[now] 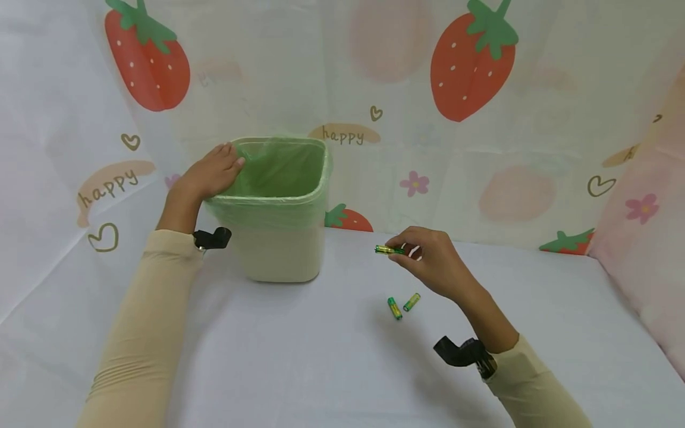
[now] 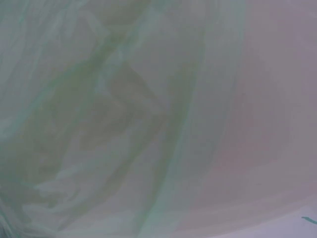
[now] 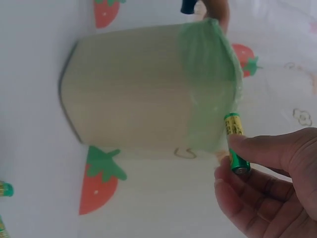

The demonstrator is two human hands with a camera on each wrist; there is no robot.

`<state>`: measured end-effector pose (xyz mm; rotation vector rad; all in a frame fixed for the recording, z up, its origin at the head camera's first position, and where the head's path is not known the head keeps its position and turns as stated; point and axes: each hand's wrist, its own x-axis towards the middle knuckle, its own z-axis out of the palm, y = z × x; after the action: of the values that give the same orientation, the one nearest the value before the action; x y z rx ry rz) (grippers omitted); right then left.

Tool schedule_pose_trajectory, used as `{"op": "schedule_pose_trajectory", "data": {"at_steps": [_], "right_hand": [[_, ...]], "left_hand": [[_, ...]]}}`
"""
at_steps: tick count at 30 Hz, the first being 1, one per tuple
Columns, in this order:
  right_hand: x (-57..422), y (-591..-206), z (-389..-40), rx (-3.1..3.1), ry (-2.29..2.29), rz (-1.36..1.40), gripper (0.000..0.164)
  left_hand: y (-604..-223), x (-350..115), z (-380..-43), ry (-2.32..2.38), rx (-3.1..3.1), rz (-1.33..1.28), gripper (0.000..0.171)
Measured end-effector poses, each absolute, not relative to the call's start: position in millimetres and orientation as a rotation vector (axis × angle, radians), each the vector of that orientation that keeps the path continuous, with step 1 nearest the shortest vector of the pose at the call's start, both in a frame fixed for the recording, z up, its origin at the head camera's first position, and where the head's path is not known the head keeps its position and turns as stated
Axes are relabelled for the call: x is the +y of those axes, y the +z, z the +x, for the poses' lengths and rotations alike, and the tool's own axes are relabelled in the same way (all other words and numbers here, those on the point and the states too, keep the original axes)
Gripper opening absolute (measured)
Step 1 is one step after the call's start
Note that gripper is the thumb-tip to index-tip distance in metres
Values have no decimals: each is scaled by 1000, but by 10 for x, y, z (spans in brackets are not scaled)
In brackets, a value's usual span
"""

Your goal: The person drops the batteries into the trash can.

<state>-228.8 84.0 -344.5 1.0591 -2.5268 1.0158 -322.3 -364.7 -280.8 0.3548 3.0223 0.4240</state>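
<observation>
My left hand (image 1: 211,171) grips the left rim of a cream trash bin (image 1: 278,249), its thumb over the inner side. A thin green bag (image 2: 124,124) lines the bin and folds down over its rim; it fills most of the left wrist view. To the right of the bin, my right hand (image 1: 428,255) pinches a green and yellow battery (image 3: 233,126) between thumb and fingers, held above the table. Below that hand, two similar batteries, one (image 1: 395,308) and another (image 1: 412,302), lie close together on the white cloth.
A white cloth covers the table (image 1: 299,356). Behind the bin hangs a curtain (image 1: 374,196) printed with strawberries, hearts and flowers. A pinkish cloth side (image 1: 642,267) borders the table at the right.
</observation>
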Motion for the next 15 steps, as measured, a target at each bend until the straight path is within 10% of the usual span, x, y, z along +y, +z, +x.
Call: {"op": "schedule_pose_trajectory", "data": {"at_steps": [15], "right_hand": [[424, -2843, -2554, -2436, 971, 1204, 17]], "left_hand": [[-2794, -3658, -3212, 419, 3017, 365, 65]]}}
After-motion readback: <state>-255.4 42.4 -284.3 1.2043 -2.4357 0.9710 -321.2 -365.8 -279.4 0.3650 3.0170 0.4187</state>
